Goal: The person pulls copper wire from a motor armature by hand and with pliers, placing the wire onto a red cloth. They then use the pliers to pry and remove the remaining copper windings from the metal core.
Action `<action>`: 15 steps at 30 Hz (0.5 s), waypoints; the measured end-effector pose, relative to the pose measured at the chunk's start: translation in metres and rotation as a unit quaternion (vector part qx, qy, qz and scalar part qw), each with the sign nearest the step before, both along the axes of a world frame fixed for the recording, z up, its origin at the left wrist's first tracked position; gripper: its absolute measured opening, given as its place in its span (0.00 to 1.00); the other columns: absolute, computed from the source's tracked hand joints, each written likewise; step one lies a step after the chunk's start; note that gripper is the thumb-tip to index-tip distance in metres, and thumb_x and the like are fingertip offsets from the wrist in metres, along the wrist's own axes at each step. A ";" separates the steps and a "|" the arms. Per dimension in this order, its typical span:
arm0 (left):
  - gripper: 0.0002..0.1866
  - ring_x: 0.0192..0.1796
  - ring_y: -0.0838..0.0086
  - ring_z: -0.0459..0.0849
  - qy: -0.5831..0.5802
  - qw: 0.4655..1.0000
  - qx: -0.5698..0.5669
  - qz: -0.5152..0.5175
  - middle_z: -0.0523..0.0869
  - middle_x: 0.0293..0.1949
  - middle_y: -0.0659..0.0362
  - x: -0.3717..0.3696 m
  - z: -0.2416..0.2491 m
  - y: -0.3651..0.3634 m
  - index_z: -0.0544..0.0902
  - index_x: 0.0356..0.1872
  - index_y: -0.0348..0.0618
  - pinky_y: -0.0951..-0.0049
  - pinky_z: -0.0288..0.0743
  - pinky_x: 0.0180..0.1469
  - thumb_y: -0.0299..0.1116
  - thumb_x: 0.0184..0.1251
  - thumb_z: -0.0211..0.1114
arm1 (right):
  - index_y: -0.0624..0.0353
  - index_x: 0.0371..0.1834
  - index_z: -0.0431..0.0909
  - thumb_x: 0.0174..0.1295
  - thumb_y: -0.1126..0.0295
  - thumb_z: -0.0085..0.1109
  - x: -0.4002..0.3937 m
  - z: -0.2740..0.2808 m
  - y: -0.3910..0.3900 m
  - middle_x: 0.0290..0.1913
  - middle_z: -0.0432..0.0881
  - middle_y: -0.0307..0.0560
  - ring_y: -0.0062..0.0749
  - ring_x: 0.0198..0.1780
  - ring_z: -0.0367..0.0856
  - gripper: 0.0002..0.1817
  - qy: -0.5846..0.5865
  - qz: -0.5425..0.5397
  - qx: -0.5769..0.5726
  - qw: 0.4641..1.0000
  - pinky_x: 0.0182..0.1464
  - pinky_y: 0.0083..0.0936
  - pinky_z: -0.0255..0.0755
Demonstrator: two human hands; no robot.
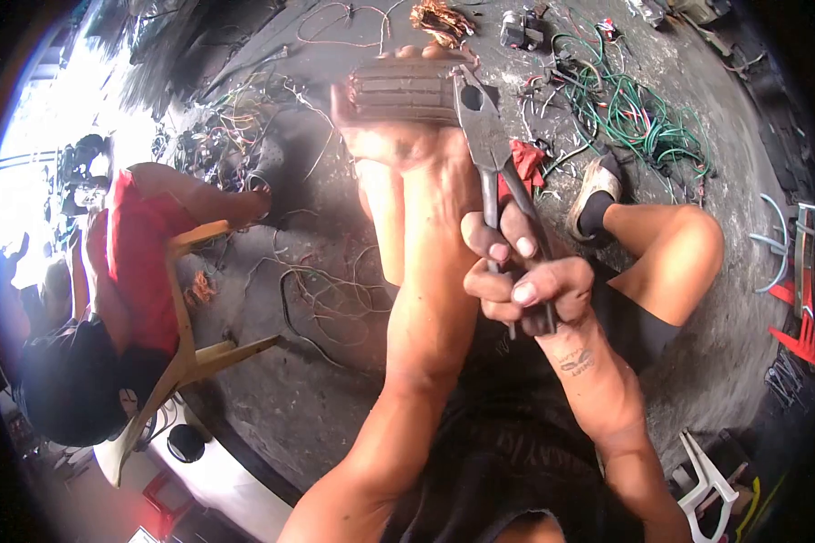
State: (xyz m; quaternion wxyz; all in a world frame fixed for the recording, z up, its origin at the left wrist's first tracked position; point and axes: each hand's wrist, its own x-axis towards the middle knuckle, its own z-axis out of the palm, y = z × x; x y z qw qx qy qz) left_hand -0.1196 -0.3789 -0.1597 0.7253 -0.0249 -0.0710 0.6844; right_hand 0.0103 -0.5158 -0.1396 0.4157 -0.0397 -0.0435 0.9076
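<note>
Grey steel pliers (493, 172) clamped in right hand (521, 276), jaws at ribbed dark metal block (406, 89) gripped by left hand (407, 145); green wires (634, 109) far right.

One pair of grey steel pliers (493, 172), one ribbed metal block (406, 89) beside it, one tangled green wire heap (638, 113) beyond it, two bare hands.

Left hand (407, 136) up centre, wrapped around a ribbed metal block (403, 89). Pliers (491, 154) just right of it, head against the block, handles running down into the right hand (521, 276). Tangled wires (634, 109) on the floor (335, 398) behind right, wire scraps (326, 299) left of the forearms. Seated person (127, 271) on a chair (186, 344) far left.
</note>
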 end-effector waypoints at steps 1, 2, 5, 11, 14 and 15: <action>0.29 0.40 0.56 0.79 0.112 0.990 -0.059 0.061 0.80 0.36 0.49 0.009 0.000 0.001 0.77 0.35 0.34 0.48 0.74 0.47 0.57 0.53 0.55 | 0.51 0.32 0.65 0.40 0.83 0.57 -0.002 -0.002 -0.001 0.39 0.61 0.40 0.18 0.25 0.58 0.17 -0.003 -0.009 0.005 1.000 0.22 0.15 0.55; 0.29 0.40 0.56 0.79 0.112 0.990 -0.061 0.063 0.80 0.36 0.49 0.008 -0.005 0.003 0.77 0.35 0.34 0.48 0.74 0.47 0.57 0.53 0.55 | 0.51 0.32 0.66 0.41 0.82 0.57 -0.004 -0.004 -0.002 0.39 0.61 0.40 0.18 0.25 0.57 0.17 -0.007 -0.015 0.009 1.000 0.23 0.15 0.55; 0.31 0.39 0.54 0.80 0.114 0.986 -0.052 0.111 0.81 0.34 0.48 0.008 -0.012 0.008 0.77 0.38 0.34 0.50 0.76 0.44 0.58 0.58 0.51 | 0.54 0.38 0.70 0.42 0.81 0.60 -0.007 -0.017 -0.002 0.43 0.66 0.43 0.20 0.26 0.62 0.18 0.059 -0.032 0.042 0.997 0.24 0.16 0.59; 0.33 0.30 0.52 0.83 0.188 0.933 -0.192 0.238 0.82 0.29 0.47 0.022 0.020 -0.003 0.79 0.36 0.38 0.52 0.79 0.36 0.62 0.64 0.44 | 0.65 0.62 0.69 0.48 0.78 0.58 0.020 0.022 0.000 0.56 0.75 0.50 0.30 0.45 0.78 0.32 -0.408 -0.071 0.170 0.894 0.51 0.28 0.71; 0.30 0.27 0.55 0.83 0.241 0.897 -0.196 0.314 0.83 0.27 0.49 0.025 0.020 0.000 0.79 0.35 0.42 0.54 0.80 0.32 0.61 0.66 0.44 | 0.67 0.62 0.70 0.49 0.78 0.57 0.034 0.022 -0.006 0.56 0.74 0.55 0.40 0.51 0.77 0.30 -0.598 -0.109 0.305 0.733 0.57 0.32 0.70; 0.29 0.25 0.56 0.83 0.288 0.863 -0.192 0.368 0.83 0.26 0.50 0.026 0.019 0.001 0.80 0.35 0.43 0.55 0.81 0.30 0.60 0.67 0.45 | 0.68 0.61 0.70 0.50 0.78 0.57 0.037 0.021 -0.009 0.56 0.74 0.58 0.46 0.53 0.76 0.29 -0.694 -0.137 0.395 0.586 0.60 0.34 0.69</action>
